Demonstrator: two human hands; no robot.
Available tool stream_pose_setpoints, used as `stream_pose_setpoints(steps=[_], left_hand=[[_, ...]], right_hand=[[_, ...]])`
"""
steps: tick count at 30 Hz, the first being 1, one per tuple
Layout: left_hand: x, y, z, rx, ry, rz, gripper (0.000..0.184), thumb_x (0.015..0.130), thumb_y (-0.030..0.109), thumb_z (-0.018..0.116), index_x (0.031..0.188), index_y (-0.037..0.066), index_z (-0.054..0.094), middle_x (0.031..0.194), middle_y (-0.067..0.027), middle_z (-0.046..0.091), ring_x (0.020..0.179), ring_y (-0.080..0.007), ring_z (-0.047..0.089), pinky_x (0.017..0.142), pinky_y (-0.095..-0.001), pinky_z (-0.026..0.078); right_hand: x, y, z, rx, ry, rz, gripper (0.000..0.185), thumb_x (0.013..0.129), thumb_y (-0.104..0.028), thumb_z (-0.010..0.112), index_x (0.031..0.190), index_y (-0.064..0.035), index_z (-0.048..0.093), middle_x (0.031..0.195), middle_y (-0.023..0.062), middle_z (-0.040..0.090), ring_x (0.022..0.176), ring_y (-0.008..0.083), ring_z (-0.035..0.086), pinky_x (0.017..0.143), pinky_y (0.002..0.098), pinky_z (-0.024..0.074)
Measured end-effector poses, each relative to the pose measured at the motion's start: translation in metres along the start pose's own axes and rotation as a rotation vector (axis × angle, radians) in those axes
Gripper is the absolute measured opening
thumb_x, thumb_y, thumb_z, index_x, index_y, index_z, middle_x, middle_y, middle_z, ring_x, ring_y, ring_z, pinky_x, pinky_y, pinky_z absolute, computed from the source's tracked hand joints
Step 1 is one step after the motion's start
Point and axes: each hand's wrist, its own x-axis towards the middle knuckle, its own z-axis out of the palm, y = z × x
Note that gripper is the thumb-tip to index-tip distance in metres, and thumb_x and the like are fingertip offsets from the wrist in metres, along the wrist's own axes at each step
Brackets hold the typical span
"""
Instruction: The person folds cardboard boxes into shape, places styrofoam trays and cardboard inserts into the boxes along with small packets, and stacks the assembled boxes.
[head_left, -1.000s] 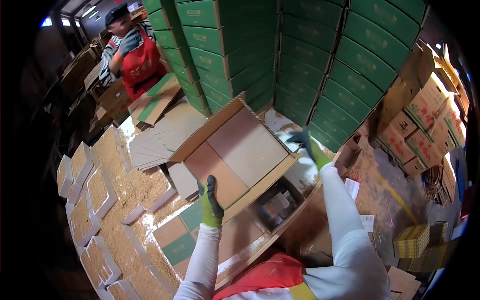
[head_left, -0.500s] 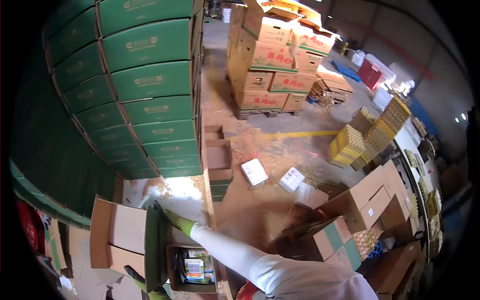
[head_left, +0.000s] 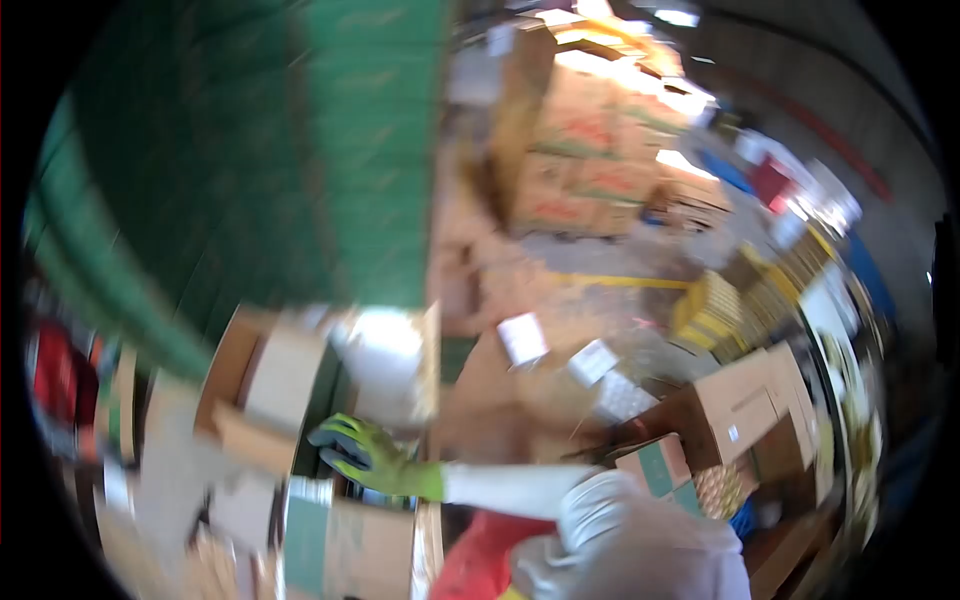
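My right hand [head_left: 375, 458], in a green glove with grey fingertips, reaches in from the right, below a pale sleeve. Its fingers are bent but apart, and nothing shows between them. They lie beside the near corner of an open cardboard box [head_left: 282, 385] with a green outer side; whether they touch it is unclear. Below the hand lies a cardboard piece with a green band [head_left: 368, 545]. Between them a narrow strip of the packets' box [head_left: 385, 497] shows, mostly covered. My left hand is out of sight.
A wall of stacked green boxes [head_left: 380, 200] rises behind the white surface [head_left: 385, 350]. Printed cartons stand stacked on a pallet [head_left: 585, 160]. Yellow egg-tray stacks [head_left: 708, 312], white foam pieces [head_left: 523, 338] and open brown cartons [head_left: 750, 400] lie to the right.
The open box has shifted up and right in view, while the camera has also turned. My right hand has drawn back toward its near corner. My left hand has left the view; the green-banded cardboard now shows.
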Motion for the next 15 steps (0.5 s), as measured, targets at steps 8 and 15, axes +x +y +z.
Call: stream_pose_setpoints(steps=[8, 15], left_hand=[[-0.150, -0.044, -0.098, 0.318, 0.048, -0.339, 0.083, 0.076, 0.042, 0.074, 0.139, -0.004, 0.045, 0.140, -0.0254, 0.046, 0.132, -0.0392, 0.041, 0.112, -0.0473, 0.029], [-0.165, -0.058, -0.111, 0.055, 0.153, -0.332, 0.084, 0.069, 0.040, 0.079, 0.135, -0.001, 0.049, 0.130, -0.0230, 0.051, 0.122, -0.0396, 0.045, 0.105, -0.0505, 0.033]], right_hand=[[-0.176, 0.070, 0.106, -0.800, -0.682, 0.153, 0.086, 0.084, -0.055, 0.062, 0.142, 0.0026, 0.039, 0.144, 0.0261, 0.040, 0.132, 0.0419, 0.038, 0.110, 0.0514, 0.0277], [-0.164, 0.043, 0.113, -0.502, -0.631, 0.144, 0.064, 0.070, -0.023, 0.080, 0.124, -0.0040, 0.053, 0.120, 0.0187, 0.055, 0.113, 0.0350, 0.048, 0.096, 0.0444, 0.0414]])
